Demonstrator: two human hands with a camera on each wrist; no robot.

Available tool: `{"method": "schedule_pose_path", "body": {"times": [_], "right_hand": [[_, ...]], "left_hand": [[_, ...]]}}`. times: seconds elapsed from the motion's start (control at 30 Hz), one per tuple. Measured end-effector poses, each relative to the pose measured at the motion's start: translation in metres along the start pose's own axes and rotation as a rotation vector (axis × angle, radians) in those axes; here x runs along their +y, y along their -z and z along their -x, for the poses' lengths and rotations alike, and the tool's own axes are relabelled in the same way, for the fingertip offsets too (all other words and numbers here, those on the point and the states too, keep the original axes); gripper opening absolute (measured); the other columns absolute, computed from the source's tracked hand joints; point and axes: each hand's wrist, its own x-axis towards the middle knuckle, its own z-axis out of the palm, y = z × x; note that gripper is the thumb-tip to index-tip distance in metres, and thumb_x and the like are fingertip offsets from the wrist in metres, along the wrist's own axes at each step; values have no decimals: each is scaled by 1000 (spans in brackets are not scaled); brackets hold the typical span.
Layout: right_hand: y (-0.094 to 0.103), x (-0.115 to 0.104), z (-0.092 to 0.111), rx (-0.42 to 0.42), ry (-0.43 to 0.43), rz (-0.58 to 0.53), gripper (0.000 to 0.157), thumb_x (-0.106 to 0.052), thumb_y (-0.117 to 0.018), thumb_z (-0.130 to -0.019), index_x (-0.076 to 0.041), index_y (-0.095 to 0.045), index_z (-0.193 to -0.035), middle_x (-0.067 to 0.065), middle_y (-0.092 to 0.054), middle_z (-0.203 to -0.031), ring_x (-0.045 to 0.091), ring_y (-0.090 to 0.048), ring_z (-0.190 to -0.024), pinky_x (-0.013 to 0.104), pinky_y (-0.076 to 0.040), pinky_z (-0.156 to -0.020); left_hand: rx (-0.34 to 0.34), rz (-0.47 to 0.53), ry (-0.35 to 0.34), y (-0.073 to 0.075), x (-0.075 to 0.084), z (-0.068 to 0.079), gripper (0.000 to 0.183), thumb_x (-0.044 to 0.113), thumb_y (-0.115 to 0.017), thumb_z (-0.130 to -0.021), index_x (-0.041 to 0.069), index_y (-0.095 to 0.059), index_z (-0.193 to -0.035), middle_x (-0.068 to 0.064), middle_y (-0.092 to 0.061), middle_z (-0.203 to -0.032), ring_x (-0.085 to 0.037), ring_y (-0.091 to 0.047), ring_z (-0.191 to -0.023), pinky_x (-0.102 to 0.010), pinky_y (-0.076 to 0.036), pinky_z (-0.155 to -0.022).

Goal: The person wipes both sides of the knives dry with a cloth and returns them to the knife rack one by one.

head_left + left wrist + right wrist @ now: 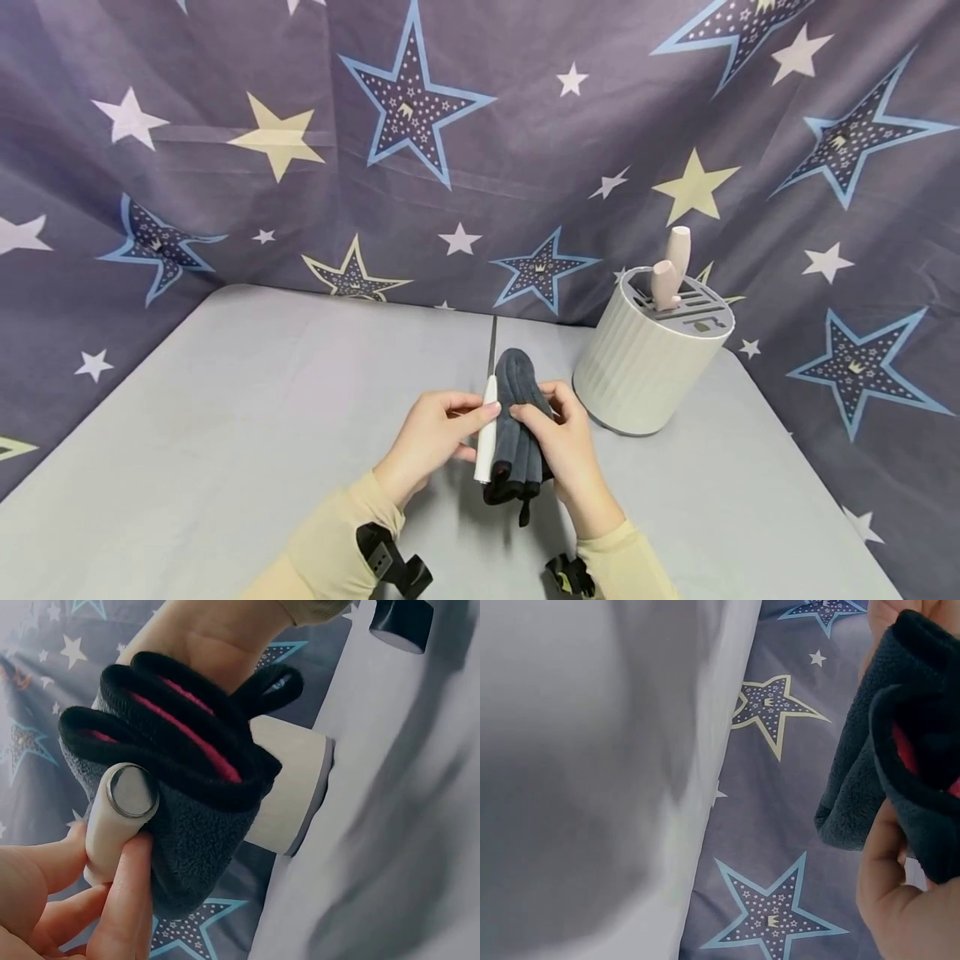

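Note:
In the head view my left hand (431, 433) holds a knife by its white handle (487, 446). The thin blade (492, 346) points away from me and shows nearly edge-on. My right hand (567, 442) grips a folded dark grey cloth (517, 396) with black edging, its thumb on top. The cloth lies right alongside the handle. Seen from the left wrist, the handle's metal end cap (133, 790) faces the camera, and pink lining (187, 742) shows inside the folds of the cloth. The right wrist view shows fingers beneath the cloth (855, 772).
A ribbed white knife block (645, 367) stands to the right of my right hand. Two pale pink handles (677, 254) stick up from its slotted top. A grey tabletop (225, 433) lies below, and a star-patterned curtain (525, 192) hangs behind and at both sides.

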Motion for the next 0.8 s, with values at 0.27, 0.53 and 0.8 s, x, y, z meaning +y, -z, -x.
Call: {"method": "schedule_pose_path", "body": {"times": [0.27,0.53,0.8], "right_hand": [[-1,-4,11,-21,12,1,25,-10,-72,-80,-1,-60,-99,9,-59,-96,16,-63,-70,29,-55,-59],[-2,-4,18,-44,13,5,23,-10,-71,-80,-2,-58,-97,7,-59,-90,13,-63,-64,28,-54,-56],[-3,-5,14,-5,27,17,25,-8,-69,-81,0,-59,-101,6,-62,-86,14,-64,-66,29,-55,-56]], "left_hand": [[41,-23,-17,3,6,-10,32,22,-72,-91,-2,-72,-112,-12,-73,-98,-15,-67,-67,-32,-59,-58],[29,-12,-7,8,9,-18,30,20,-70,-92,-2,-71,-112,-13,-73,-101,-12,-67,-70,-31,-59,-59],[-37,28,-10,7,6,-7,32,19,-71,-92,-6,-69,-112,-16,-73,-99,-15,-69,-76,-33,-60,-62]]}}
